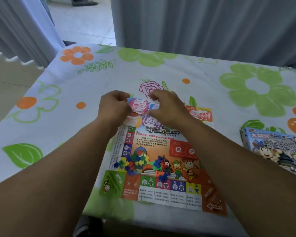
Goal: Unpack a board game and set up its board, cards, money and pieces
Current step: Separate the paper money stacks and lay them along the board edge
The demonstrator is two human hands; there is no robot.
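A colourful paper game board (pixel 161 190) lies flat on the flowered tablecloth (pixel 75 82). Small plastic pieces (pixel 143 164) in several colours are heaped near its middle. A red card stack (pixel 183 150) sits on the board's right half. Play-money notes (pixel 140 106) in pink, blue, purple and orange are spread at the board's far edge. My left hand (pixel 114 106) pinches the pink note's left side with curled fingers. My right hand (pixel 166 106) arches over the notes, fingertips down on them; what it holds is hidden.
The game box (pixel 277 147) lies at the table's right edge. More orange notes (pixel 202 114) sit right of my right hand. Grey curtains (pixel 212 28) hang behind the table, with a gap showing floor at the back left. The table's near edge runs just below the board.
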